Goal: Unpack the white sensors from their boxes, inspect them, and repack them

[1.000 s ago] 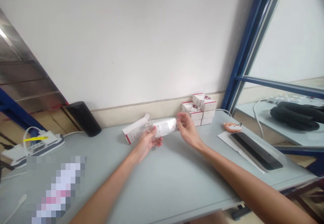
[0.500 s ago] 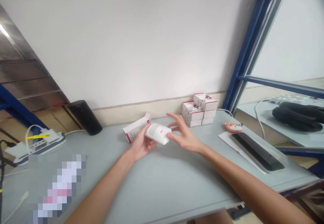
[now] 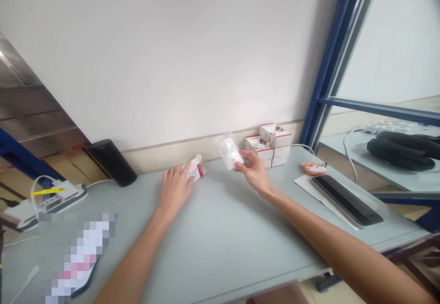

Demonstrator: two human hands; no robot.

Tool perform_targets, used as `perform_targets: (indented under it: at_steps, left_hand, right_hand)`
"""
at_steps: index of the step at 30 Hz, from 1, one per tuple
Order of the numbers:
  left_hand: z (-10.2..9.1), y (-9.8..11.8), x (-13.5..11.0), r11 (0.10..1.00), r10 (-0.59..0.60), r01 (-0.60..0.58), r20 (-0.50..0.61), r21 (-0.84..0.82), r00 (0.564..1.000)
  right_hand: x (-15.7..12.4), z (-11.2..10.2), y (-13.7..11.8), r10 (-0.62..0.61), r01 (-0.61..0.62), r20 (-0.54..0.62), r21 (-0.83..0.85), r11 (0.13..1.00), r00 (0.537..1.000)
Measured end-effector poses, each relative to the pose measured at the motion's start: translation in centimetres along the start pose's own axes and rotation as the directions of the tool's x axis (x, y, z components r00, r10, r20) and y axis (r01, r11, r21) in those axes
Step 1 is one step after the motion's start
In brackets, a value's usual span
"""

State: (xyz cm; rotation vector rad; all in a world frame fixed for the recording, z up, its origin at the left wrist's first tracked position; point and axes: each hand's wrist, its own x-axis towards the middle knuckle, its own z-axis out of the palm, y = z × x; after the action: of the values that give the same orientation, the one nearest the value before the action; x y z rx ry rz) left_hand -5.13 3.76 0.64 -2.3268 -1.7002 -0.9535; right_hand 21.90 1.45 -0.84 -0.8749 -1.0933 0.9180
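Observation:
My right hand (image 3: 253,172) holds a white plastic sensor-like device (image 3: 230,153) in a clear plastic bag, raised between thumb and fingers above the far part of the pale grey table (image 3: 220,240). My left hand (image 3: 175,187) lies with its fingers on a white carton with red edges (image 3: 196,172), which has an open flap. Those fingers cover part of the carton. Just right of the device stands a stack of small white-and-red boxes (image 3: 270,146) against the wall.
A black cylinder (image 3: 112,163) stands at the back left, near a white power strip (image 3: 51,198). On the right are an orange fox-shaped object (image 3: 314,168) and a dark tablet (image 3: 347,201) on white paper. A pixelated patch (image 3: 75,258) covers the front left. Blue metal framing (image 3: 337,61) rises right.
The bagged device has gone from between both hands to my right hand alone and has risen toward the wall. My left hand has moved left onto the carton, which now sits shifted and turned.

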Motion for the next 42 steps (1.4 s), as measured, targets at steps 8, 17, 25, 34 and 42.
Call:
perform_targets:
  at_steps: [8,17,25,34,42]
  left_hand:
    - [1.0,4.9,-2.1,0.818,0.071,-0.008,0.087,-0.575,0.994]
    - [1.8,6.1,-3.1,0.449,-0.085,0.202,0.184,-0.87,0.979]
    - [1.1,6.8,-3.0,0.392,0.009,0.213,0.235,-0.895,0.972]
    - [2.0,7.0,-3.4,0.343,0.002,0.217,0.231,-0.914,0.973]
    - [1.5,6.9,-3.2,0.379,-0.001,0.166,0.179,-0.91,0.984]
  right_hand:
    - [-1.8,1.2,-1.5,-0.263,0.262,-0.015,-0.053,0.964,0.965]
    - [-2.3,0.4,-2.3,-0.377,0.44,0.238,-0.332,0.835,0.895]
    - [-3.0,0.9,-2.4,-0.467,0.501,0.182,-0.343,0.794,0.865]
    - [-2.7,1.1,-2.7,-0.433,0.506,0.272,-0.339,0.793,0.86]
    - [-2.4,1.1,-3.4,-0.476,0.65,0.443,-0.547,0.527,0.759]
